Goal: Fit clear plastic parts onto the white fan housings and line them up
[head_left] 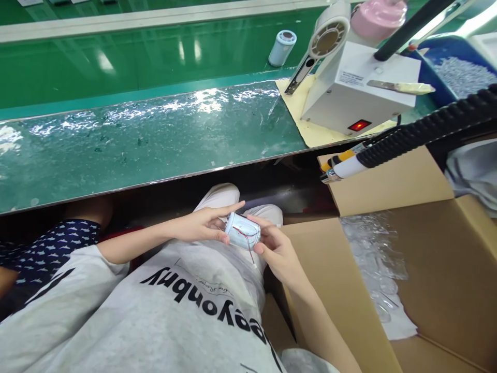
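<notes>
Left hand, right hand: clamped on cylinder | green bench (glossy, scuffed) | open carton

1 blue bin, 1 box.

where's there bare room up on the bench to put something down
Widest bare patch: the worktop left of the yellow sheet, between its front edge and the green strip behind. That strip also looks free left of the upright cylinder. Crowded at right: white box, fan, hose, blue bin.
</notes>
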Demonstrator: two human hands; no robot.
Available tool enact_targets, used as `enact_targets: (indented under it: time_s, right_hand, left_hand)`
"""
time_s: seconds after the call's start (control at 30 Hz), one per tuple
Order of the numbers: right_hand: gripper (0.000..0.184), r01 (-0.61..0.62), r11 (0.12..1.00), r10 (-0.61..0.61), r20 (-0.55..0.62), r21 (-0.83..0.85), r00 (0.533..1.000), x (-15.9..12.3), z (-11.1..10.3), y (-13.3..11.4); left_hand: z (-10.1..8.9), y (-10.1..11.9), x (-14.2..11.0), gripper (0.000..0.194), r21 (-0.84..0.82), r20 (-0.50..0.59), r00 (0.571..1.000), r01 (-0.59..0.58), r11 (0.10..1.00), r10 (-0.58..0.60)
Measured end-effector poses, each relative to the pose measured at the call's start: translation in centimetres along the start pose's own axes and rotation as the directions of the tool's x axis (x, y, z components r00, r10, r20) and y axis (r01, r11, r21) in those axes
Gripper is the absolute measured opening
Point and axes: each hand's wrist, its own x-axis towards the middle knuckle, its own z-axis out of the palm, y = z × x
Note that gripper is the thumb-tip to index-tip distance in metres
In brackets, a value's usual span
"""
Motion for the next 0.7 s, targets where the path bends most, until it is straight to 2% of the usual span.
enact_targets:
  time_s: [0.1,0.2,0.27,0.33,0.4,0.47,0.57,0.7]
  right_hand:
    - [0.067,-0.017,0.998,0.017,0.008,0.059,1.000,0.0,0.1,-0.7]
    - [0.066,-0.038,0.999,0.037,0.032,0.022,0.999,-0.2,0.1,-1.3]
    - [0.068,0.014,0.998,-0.012,0.031,-0.066,0.999,-0.5,-0.1,-1.4]
    - [0.072,0.113,0.971,-0.110,0.023,-0.213,0.994,-0.8,-0.3,-1.5]
    - [0.071,0.214,0.908,-0.213,0.042,-0.359,0.976,-0.9,-0.7,-1.5]
    - [0.063,0.291,0.850,-0.288,0.076,-0.439,0.955,-1.1,-1.0,-1.5]
    - [0.052,0.335,0.833,-0.327,0.097,-0.440,0.940,-1.1,-1.2,-1.6]
    - [0.053,0.237,0.911,-0.232,0.056,-0.336,0.971,-1.2,-1.1,-1.9]
  left_hand:
    - [-0.1,0.8,0.2,0.094,0.140,0.008,0.995,-0.101,0.985,0.101]
    - [0.0,1.6,0.3,0.080,0.238,0.012,0.986,-0.162,0.958,0.164]
    - [0.3,1.8,0.3,0.071,0.214,0.002,0.988,-0.151,0.965,0.154]
    - [0.5,1.8,0.2,0.070,0.146,-0.025,0.994,-0.105,0.984,0.109]
    - [0.7,1.8,0.1,0.073,0.087,-0.057,0.997,-0.041,0.995,0.046]
    - [0.7,1.8,-0.1,0.076,0.078,-0.070,0.998,0.004,0.997,0.001]
    - [0.7,1.9,-0.3,0.079,0.132,-0.059,0.998,0.003,0.991,0.005]
    - [0.5,1.9,-0.4,0.083,0.263,-0.033,0.988,-0.139,0.955,0.153]
